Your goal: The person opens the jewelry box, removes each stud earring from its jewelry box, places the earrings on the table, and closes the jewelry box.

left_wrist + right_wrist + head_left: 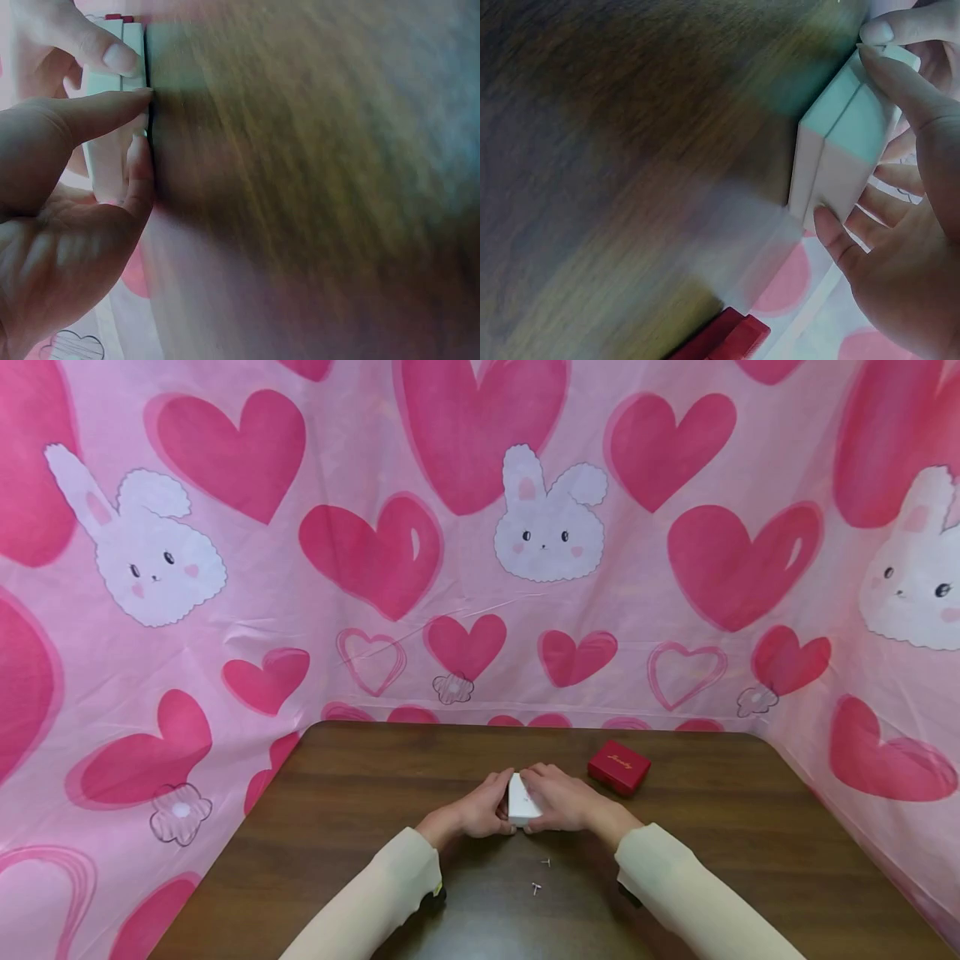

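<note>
A small white lidded box (521, 808) rests on the brown table between both hands. My left hand (480, 810) holds its left side, with the thumb at the near edge and a finger low along the side in the left wrist view. From the other side my right hand (566, 802) grips the box, thumb near the front corner and a finger at the far end. The right wrist view shows a seam between lid and base running along the white box (847, 142); the lid sits down on the base.
Two small silvery T-shaped pieces (536, 887) lie on the table (360, 793) nearer the body. A red box (619, 767) with gold lettering sits beyond the right hand. A pink cloth (465, 593) with hearts and rabbits hangs behind the table and at its sides.
</note>
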`<control>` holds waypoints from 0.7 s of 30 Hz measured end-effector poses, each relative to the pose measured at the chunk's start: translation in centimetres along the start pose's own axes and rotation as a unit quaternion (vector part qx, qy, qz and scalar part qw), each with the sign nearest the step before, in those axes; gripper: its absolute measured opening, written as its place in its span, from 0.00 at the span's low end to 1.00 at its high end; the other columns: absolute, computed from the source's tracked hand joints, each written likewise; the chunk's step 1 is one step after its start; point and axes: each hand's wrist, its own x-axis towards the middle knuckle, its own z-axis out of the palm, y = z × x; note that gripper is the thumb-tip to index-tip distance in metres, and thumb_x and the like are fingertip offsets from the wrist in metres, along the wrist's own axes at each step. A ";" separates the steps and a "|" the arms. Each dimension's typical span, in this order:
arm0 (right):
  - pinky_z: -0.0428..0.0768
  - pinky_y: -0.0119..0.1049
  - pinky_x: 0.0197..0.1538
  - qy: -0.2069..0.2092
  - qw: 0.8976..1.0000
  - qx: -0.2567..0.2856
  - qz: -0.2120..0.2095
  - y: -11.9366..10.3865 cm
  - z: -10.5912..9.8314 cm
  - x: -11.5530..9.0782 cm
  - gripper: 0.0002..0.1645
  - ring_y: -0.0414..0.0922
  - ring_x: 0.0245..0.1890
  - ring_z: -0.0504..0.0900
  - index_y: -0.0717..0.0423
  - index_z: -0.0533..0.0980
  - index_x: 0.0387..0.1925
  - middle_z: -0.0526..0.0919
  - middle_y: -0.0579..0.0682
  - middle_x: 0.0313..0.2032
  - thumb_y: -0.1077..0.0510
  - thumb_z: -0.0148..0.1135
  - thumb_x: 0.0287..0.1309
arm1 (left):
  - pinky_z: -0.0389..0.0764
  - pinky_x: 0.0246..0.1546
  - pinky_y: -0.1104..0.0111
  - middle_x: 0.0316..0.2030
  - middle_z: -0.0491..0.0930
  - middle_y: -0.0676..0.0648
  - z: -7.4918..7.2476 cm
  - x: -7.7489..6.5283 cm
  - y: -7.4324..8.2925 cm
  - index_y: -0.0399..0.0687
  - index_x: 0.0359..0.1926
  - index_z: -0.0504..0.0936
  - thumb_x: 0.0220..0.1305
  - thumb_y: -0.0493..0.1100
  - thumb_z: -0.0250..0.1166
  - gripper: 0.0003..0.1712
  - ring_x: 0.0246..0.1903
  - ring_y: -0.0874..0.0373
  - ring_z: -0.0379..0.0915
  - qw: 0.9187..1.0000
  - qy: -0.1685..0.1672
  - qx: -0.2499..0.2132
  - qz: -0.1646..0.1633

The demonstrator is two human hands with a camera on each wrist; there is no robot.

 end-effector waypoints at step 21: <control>0.73 0.54 0.61 0.009 0.999 0.030 -0.021 0.5 -0.1 -0.2 0.50 0.54 0.60 0.72 0.62 0.69 0.68 0.74 0.57 0.63 0.43 0.80 0.50 | 0.74 0.40 0.73 0.61 0.62 0.37 0.1 0.0 -0.3 0.34 0.79 0.46 0.55 0.32 0.76 0.60 0.37 0.63 0.68 1.000 -0.002 -0.006 0.006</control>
